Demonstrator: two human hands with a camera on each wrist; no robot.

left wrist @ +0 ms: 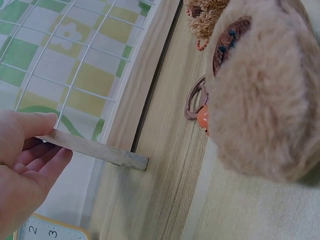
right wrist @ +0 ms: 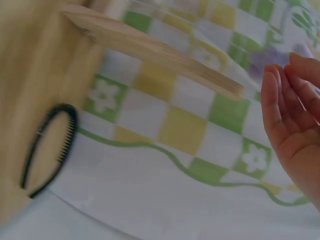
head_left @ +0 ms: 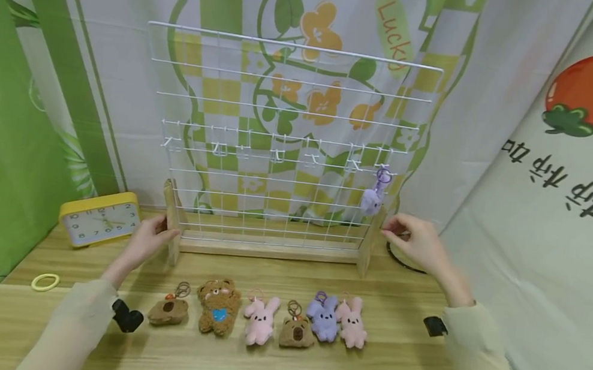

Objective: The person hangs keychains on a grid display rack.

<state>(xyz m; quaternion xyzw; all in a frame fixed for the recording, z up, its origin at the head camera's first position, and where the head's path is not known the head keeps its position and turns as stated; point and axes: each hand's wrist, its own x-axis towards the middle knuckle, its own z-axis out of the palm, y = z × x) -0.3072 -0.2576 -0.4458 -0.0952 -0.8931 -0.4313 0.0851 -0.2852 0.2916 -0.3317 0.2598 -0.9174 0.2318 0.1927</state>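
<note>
A white wire grid rack (head_left: 273, 197) stands on a wooden base, with a row of hooks across its middle. My left hand (head_left: 146, 241) pinches the left wooden upright (left wrist: 95, 150) between thumb and fingers. Beside the right wooden upright (right wrist: 155, 50) is my right hand (head_left: 415, 240), its fingers loosely bent and holding nothing, apart from the wood in the right wrist view. A purple plush keychain (head_left: 372, 200) hangs from the rightmost hook, above and left of that hand. A black toothed headband (right wrist: 70, 130) lies on the table, partly behind the right hand in the head view.
In front of the rack lie several plush keychains: a brown bear (head_left: 218, 308), pink rabbits (head_left: 260, 323), brown capybara-like ones (head_left: 169, 311) and a purple rabbit (head_left: 323, 320). A yellow clock (head_left: 100, 220) and a yellow ring (head_left: 45, 282) are at left. Printed curtains enclose the table.
</note>
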